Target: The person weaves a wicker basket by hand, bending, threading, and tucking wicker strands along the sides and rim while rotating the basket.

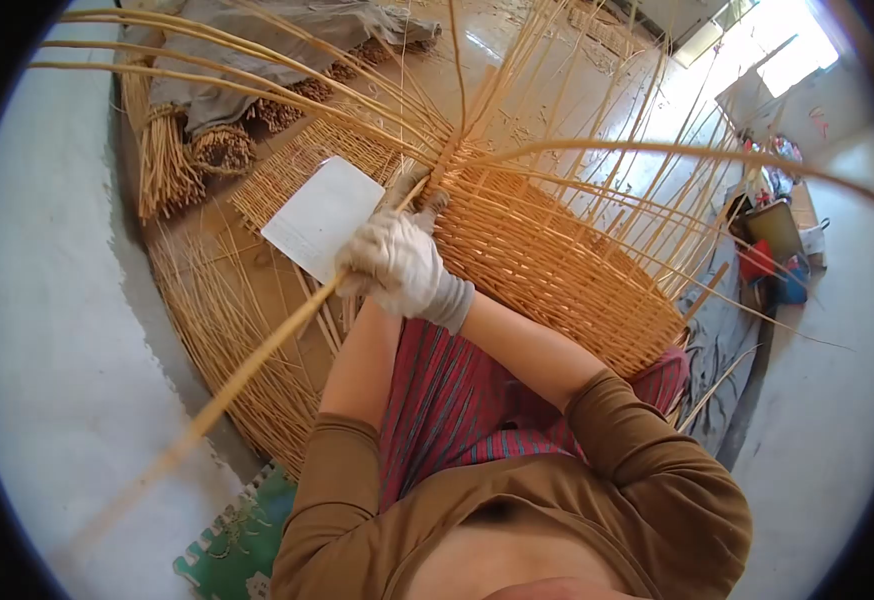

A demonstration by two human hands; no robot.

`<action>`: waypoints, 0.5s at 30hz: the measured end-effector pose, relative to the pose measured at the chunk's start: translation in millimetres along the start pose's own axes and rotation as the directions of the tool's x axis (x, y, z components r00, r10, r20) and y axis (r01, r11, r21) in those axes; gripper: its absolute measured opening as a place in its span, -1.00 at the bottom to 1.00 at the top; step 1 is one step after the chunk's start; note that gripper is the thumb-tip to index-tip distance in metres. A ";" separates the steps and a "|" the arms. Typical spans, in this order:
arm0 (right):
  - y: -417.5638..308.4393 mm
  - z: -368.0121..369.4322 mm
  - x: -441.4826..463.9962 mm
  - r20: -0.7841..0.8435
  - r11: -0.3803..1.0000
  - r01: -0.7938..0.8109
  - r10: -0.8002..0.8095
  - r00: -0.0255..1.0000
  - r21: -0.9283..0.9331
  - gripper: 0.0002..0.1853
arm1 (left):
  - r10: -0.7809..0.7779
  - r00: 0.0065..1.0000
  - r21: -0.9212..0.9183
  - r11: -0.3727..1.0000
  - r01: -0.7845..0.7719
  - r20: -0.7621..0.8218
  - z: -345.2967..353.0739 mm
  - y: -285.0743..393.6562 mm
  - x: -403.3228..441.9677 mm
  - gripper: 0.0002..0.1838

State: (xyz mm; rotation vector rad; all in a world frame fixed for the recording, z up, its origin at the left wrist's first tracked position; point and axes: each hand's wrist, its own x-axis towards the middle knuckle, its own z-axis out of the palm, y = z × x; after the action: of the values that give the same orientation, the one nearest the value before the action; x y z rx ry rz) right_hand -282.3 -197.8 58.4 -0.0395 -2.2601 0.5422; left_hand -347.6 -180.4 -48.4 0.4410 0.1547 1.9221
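My right hand (392,262), in a whitish work glove with a grey cuff, crosses over my left forearm. Its fingers are wrapped round a long peeled wicker rod (257,362), which runs from the lower left up to the basket corner. Mostly hidden behind it, my left hand (423,197), in a soiled glove, grips the corner of the wicker basket (547,265). The woven basket wall leans across my lap on the right. Many long unwoven stakes stick out from its upper edge, some arching left and right.
Under the left hand's side lies a pale square board (325,215) on a woven wicker panel (282,165). Rod bundles (167,165) stand beneath a grey cloth (267,50). Loose rods (227,320) cover the floor by the left wall. A red container (755,262) is among clutter at right.
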 end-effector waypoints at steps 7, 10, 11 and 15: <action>-12.5 -35.4 -34.4 -0.077 0.679 -0.334 0.499 0.863 0.653 -0.62 | 0.100 0.988 -0.033 0.995 -0.097 0.122 22.8 -12.7 3.4 -0.52; 20.0 -49.4 -77.8 -0.313 0.380 0.035 0.702 0.640 0.924 -0.66 | 0.120 0.981 0.896 0.437 0.084 -0.151 14.0 -10.6 23.7 -0.57; 31.8 -61.7 -92.5 -0.429 0.569 0.043 0.566 0.703 0.821 -0.78 | 0.123 0.982 0.899 0.431 0.079 -0.145 15.6 -7.5 23.8 -0.57; 41.4 -121.4 -124.1 -0.613 0.801 -0.255 0.585 0.531 0.542 -0.89 | 0.024 0.990 0.882 0.457 0.114 -0.140 10.4 0.4 33.3 -0.49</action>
State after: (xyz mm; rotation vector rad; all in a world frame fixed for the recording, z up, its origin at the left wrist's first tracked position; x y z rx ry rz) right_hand -116.4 -140.0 26.9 -0.5518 -1.2415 1.0179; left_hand -355.0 -151.1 -31.0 0.9901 1.3207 1.6655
